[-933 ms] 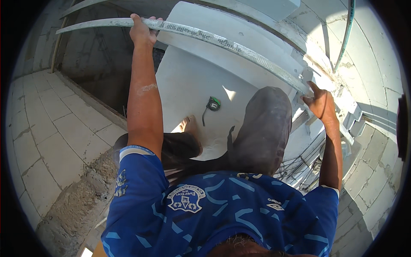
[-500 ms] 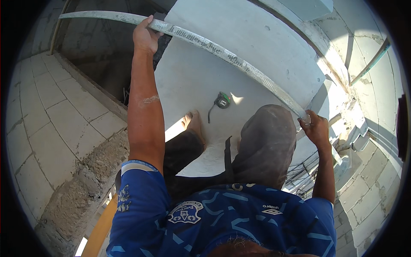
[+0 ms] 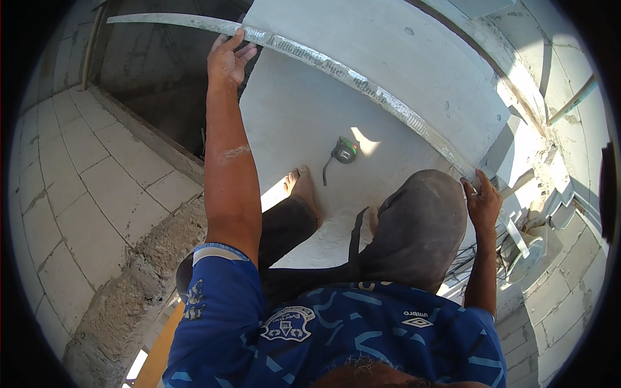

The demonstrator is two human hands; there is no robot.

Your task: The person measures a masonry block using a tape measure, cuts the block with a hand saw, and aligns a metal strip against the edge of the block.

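Note:
A long silvery metal straightedge, smeared with mortar, crosses the view from far left to near right. My left hand holds it toward the far end, with a fingertip on its edge and the other fingers loosely bent beside it. The near end is in my right hand, fingers and thumb closed about it. A black and green tape measure lies on the pale grey slab between my feet and the straightedge, with a dark strap trailing from it.
Left of the slab is a dark opening bordered by a block wall and a rough mortar ledge. A pale raised edge runs along the far right. Rubble and wires lie near my right knee.
The straightedge has shifted slightly to the right in view, along with the whole scene. My left hand's fingers have loosened and spread a little. The right hand stays at the near end.

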